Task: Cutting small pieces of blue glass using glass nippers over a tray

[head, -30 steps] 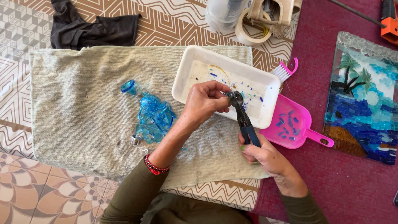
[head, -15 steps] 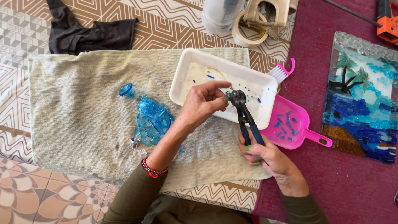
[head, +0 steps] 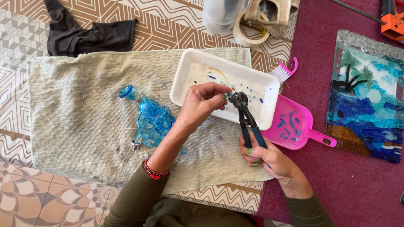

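Vs 0.5 s ago: left hand [head: 202, 105] fingers pinched a bit tighter at the nipper head, nippers slightly more upright; rest looks unchanged. L to R: dark cloth [head: 80, 35] at top left; beige towel [head: 71, 113] w/ a pile of broken blue glass [head: 153, 122] on it. Left hand over the white tray [head: 185, 73], fingertips closed on a tiny piece at the jaws, too small to tell what. Tray holds scattered blue chips. Nippers [head: 246, 120], blue handles, gripped in the right hand [head: 269, 157], fingers curled shut round them. Pink dustpan [head: 305, 136] just right of tray, few blue chips inside. Glass mosaic panel [head: 366, 96] far right.
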